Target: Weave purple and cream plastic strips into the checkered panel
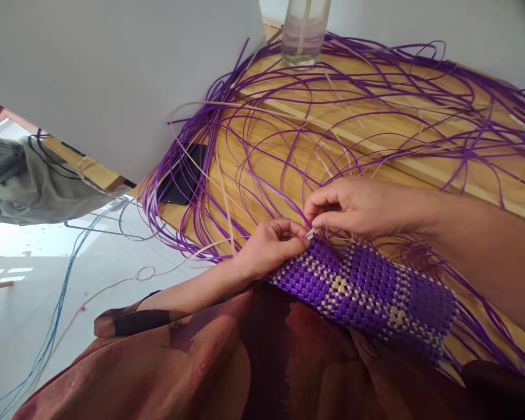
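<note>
A purple and cream woven panel [367, 291] lies at the table's front edge, against my lap. Its cream strands form crossing lines between purple blocks. My left hand [277, 242] pinches the panel's upper left corner, where a short cream strand [311, 233] shows between the two hands. Just above and to the right, my right hand [341, 207] has thumb and forefinger closed on that cream strand. Long loose purple strands [192, 198] run out from the weave in loops to the left and behind. Exactly how the strands cross under my fingertips is hidden.
On the wooden table [332, 157], purple strands spread to the back and right. A clear glass bottle [304, 35] stands at the back. Under the strands lies a dark flat object [186, 175]. Blue and cream cords [63, 286] trail over the floor at left, near grey cloth [30, 175].
</note>
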`<state>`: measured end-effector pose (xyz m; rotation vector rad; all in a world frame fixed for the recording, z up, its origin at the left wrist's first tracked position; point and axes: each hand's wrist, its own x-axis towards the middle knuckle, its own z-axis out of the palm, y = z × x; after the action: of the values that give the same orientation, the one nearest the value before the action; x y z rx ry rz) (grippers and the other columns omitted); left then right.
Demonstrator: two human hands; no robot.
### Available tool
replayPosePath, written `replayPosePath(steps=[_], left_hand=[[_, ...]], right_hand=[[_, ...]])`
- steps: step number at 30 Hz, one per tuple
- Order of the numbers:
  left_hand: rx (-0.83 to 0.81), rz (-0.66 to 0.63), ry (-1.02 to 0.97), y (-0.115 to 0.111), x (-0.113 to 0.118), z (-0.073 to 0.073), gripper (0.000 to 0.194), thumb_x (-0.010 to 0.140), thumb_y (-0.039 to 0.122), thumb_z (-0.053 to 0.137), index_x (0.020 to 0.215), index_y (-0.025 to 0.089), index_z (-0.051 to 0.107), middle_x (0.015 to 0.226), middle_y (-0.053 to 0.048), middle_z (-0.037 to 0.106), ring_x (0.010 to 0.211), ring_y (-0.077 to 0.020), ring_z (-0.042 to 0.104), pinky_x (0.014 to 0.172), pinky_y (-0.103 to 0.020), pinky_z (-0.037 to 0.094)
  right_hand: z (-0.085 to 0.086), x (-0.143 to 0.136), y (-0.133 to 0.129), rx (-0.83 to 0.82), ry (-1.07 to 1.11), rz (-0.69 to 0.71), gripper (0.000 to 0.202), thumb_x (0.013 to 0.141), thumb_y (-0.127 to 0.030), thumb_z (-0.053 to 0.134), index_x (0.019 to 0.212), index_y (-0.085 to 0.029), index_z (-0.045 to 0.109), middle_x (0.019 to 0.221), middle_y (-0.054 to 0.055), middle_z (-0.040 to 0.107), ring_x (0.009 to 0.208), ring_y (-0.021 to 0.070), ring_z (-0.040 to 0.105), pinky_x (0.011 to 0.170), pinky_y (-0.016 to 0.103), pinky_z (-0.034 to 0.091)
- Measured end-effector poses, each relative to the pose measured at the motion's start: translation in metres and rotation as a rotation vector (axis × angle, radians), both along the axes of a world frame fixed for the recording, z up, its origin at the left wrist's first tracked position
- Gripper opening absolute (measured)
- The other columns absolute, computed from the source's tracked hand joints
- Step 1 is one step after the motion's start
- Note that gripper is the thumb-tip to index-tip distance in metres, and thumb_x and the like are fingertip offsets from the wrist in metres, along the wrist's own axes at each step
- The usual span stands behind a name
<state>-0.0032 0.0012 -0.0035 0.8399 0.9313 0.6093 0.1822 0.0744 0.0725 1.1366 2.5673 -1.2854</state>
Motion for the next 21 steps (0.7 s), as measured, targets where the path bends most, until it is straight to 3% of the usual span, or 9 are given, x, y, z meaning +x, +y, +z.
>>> replayPosePath(steps=[6,11,14,19,21], left_hand=[[-0.014,0.013,-0.034,-0.001,-0.001,0.001,0.022,0.074,0.031,0.074,0.082,0.014,0.061,0.064,0.004,0.057,0.052,-0.0046,0.044,0.052,-0.021,0.028],[-0.001,0.048,-0.018,-0.002,0.001,0.0,0.02,0.072,0.027,0.074,0.079,0.014,0.061,0.062,0.005,0.054,0.05,-0.0035,0.042,0.05,-0.02,0.028],[0.01,0.069,-0.015,-0.002,0.003,-0.001,0.019,0.072,0.026,0.073,0.079,0.014,0.061,0.061,0.005,0.055,0.05,-0.0034,0.043,0.05,-0.02,0.028],[0.038,0.079,-0.019,-0.003,0.003,-0.005,0.017,0.074,0.026,0.072,0.077,0.014,0.061,0.059,0.005,0.053,0.05,-0.0036,0.041,0.05,-0.02,0.027],[0.051,0.082,-0.025,-0.003,0.003,-0.006,0.017,0.074,0.026,0.072,0.077,0.014,0.061,0.06,0.005,0.053,0.05,-0.0036,0.04,0.05,-0.02,0.026]], right_hand=[[0.005,-0.001,-0.001,-0.093,-0.043,0.044,0.017,0.077,-0.012,0.056,0.083,-0.02,0.069,0.075,-0.002,0.069,0.066,0.0119,0.059,0.059,0.024,0.04],[0.0,-0.009,-0.017,0.159,-0.075,0.006,0.011,0.073,-0.011,0.055,0.073,-0.019,0.063,0.06,-0.004,0.057,0.055,0.0096,0.047,0.053,0.025,0.029],[0.001,-0.009,-0.023,0.28,-0.058,0.004,0.013,0.071,-0.009,0.054,0.073,-0.019,0.062,0.06,-0.003,0.056,0.057,0.0102,0.045,0.056,0.026,0.027],[0.005,-0.008,-0.018,0.072,-0.021,-0.039,0.011,0.077,-0.018,0.057,0.077,-0.021,0.068,0.065,-0.004,0.062,0.056,0.0094,0.048,0.054,0.026,0.028],[0.002,-0.012,-0.015,0.095,0.028,-0.07,0.011,0.078,-0.021,0.058,0.072,-0.021,0.067,0.061,-0.004,0.06,0.055,0.0092,0.047,0.054,0.027,0.027]])
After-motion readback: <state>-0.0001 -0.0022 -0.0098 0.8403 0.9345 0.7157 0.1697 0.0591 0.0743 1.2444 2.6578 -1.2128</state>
